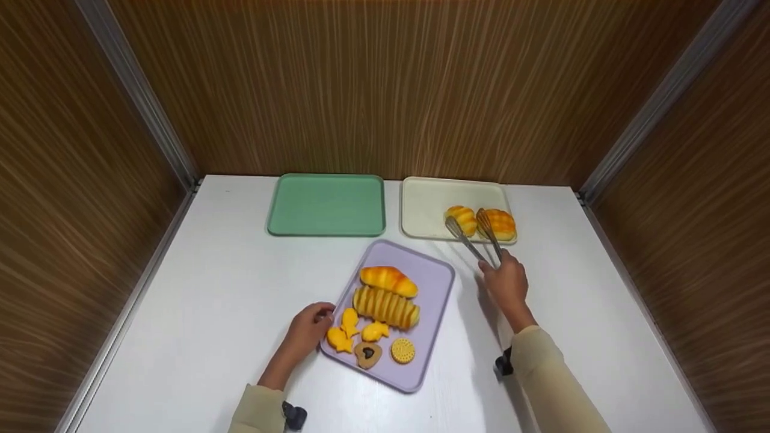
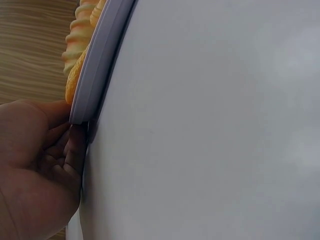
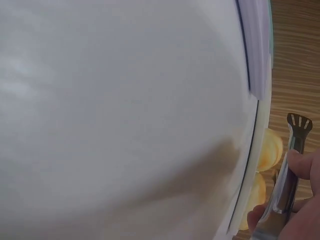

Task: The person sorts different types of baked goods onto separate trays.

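Tongs [image 1: 470, 246] are gripped by the right hand [image 1: 508, 282], their tips spread at two bread rolls [image 1: 500, 225] on the cream tray [image 1: 424, 207]; whether either is touched cannot be told. Well apart from it, the left hand [image 1: 308, 329] is clamped on the purple tray's [image 1: 432, 288] edge, where a croissant [image 1: 388, 279], ridged loaf [image 1: 385, 307], three fish-shaped pieces [image 1: 374, 332] and two biscuits [image 1: 403, 350] are borne.
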### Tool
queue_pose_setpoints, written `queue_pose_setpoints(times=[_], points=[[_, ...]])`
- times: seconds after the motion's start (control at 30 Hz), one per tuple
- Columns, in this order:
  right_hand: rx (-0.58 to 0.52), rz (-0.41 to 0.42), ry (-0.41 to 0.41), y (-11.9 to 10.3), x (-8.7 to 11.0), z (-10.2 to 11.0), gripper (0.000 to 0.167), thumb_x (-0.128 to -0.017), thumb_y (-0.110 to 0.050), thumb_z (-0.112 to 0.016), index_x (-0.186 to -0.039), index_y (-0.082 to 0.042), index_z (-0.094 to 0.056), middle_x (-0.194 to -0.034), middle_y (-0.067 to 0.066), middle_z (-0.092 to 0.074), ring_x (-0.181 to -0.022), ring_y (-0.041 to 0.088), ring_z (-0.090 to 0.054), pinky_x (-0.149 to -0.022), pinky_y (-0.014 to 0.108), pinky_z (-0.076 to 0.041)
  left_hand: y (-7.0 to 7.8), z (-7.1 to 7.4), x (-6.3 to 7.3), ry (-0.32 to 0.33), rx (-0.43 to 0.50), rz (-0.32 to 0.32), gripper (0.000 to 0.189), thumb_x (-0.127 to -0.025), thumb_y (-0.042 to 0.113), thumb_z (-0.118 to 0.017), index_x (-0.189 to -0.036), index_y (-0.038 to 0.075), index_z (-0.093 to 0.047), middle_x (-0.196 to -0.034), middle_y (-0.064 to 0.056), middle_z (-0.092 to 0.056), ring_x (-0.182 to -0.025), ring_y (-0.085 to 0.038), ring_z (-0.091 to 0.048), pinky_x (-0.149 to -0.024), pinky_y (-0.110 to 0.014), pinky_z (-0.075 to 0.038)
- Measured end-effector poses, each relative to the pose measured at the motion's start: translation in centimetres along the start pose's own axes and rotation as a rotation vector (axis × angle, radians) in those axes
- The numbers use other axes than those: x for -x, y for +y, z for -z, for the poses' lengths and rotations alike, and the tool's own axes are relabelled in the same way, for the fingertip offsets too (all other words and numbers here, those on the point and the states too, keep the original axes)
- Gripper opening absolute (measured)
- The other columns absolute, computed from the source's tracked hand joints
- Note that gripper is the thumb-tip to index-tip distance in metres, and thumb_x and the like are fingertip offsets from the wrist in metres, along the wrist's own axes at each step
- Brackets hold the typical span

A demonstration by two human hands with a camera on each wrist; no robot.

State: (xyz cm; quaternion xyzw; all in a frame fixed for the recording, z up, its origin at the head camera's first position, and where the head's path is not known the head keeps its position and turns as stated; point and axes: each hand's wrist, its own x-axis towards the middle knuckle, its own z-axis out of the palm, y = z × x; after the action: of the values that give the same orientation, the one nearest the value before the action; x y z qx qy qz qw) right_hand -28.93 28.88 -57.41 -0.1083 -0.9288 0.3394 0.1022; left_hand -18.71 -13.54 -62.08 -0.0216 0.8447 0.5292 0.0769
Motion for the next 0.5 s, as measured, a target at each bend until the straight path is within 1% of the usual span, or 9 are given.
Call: queue_pose_setpoints(times=[0.07, 0.17, 0.23, 0.33, 0.43, 0.5], points=[[-0.01, 0.016, -0.013, -0.3, 0.3, 0.2, 0.062, -0.095, -0.025, -0.069, -0.143, 0.007, -0.047, -0.133, 0.03, -0.058, -0.122, 0.046, -0.055, -0.105, 0.059, -0.04, 0.0, 0.0, 0.0, 0.001, 0.001, -0.013, 0.027, -0.102, 0.017, -0.056, -0.126, 0.01, -0.066, -0.115, -0.007, -0.065, -0.097, -0.019, -0.056, -0.088, -0.036, -0.049], [-0.019, 0.051, -0.038, -0.6, 1.0, 0.3, 0.06, -0.094, -0.024, -0.07, -0.142, 0.005, -0.049, -0.13, 0.029, -0.06, -0.119, 0.045, -0.057, -0.103, 0.058, -0.042, 0.0, 0.1, 0.0, 0.002, -0.002, -0.022, 0.026, -0.102, 0.016, -0.056, -0.126, 0.01, -0.066, -0.114, -0.007, -0.065, -0.096, -0.019, -0.056, -0.087, -0.036, -0.048], [-0.02, 0.082, -0.051, -0.8, 1.6, 0.3, 0.058, -0.094, -0.024, -0.071, -0.14, 0.004, -0.051, -0.126, 0.029, -0.062, -0.113, 0.043, -0.059, -0.098, 0.057, -0.044, -0.1, 0.1, -0.1, 0.003, -0.008, -0.026, 0.026, -0.102, 0.016, -0.056, -0.126, 0.009, -0.066, -0.114, -0.007, -0.065, -0.096, -0.019, -0.056, -0.087, -0.036, -0.048], [-0.02, 0.121, -0.076, -1.1, 2.5, 0.1, 0.054, -0.093, -0.024, -0.072, -0.138, 0.002, -0.054, -0.12, 0.027, -0.064, -0.105, 0.04, -0.06, -0.092, 0.055, -0.046, -0.2, 0.0, -0.1, 0.003, -0.009, -0.016, 0.026, -0.102, 0.017, -0.057, -0.126, 0.01, -0.066, -0.114, -0.006, -0.065, -0.097, -0.019, -0.056, -0.087, -0.036, -0.048], [-0.011, 0.163, -0.096, -1.5, 3.7, 0.0, 0.049, -0.093, -0.025, -0.073, -0.133, 0.0, -0.058, -0.111, 0.025, -0.066, -0.096, 0.036, -0.059, -0.083, 0.051, -0.045, -0.3, -0.1, -0.1, 0.009, -0.004, -0.026, 0.026, -0.101, 0.015, -0.058, -0.125, 0.009, -0.066, -0.114, -0.008, -0.065, -0.098, -0.02, -0.057, -0.087, -0.037, -0.049], [-0.009, 0.182, -0.112, -1.7, 4.5, -0.1, 0.048, -0.092, -0.025, -0.073, -0.132, -0.002, -0.059, -0.11, 0.023, -0.066, -0.095, 0.034, -0.058, -0.081, 0.05, -0.045, -0.2, -0.2, -0.1, 0.011, -0.006, -0.02, 0.027, -0.101, 0.015, -0.058, -0.126, 0.009, -0.066, -0.115, -0.008, -0.065, -0.099, -0.021, -0.058, -0.089, -0.037, -0.05]])
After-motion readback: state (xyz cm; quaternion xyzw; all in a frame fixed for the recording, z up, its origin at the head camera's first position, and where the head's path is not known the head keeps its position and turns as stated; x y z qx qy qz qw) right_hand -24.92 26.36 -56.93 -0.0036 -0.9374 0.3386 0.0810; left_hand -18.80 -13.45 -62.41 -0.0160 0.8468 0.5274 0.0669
